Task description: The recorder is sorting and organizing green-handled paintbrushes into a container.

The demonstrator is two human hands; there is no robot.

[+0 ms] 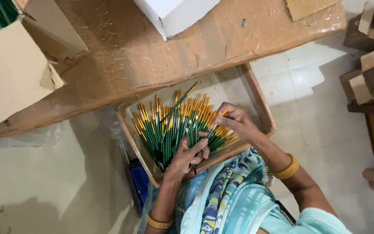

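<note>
Hands work a fan of green-handled paintbrushes [174, 125] with yellow ends, lying in a shallow cardboard tray [262, 108] on the person's lap. The left hand [189, 155] is curled around the gathered lower ends of the brushes near the tray's near edge, fingers closed over the bundle. The right hand [234, 121], partly closed, pinches a single brush [216, 125] between thumb and fingertips toward the tray's right side. Gold bangles [287, 169] circle both wrists. The brushes spread from the tray's left wall toward its middle, one lying askew across the others and pointing at the far edge. Beyond the tray's far edge runs a tape-wrapped cardboard surface [152, 56] bearing a white box [174, 13]. Brown cartons [373, 65] stand on the tiled floor to the right.
</note>
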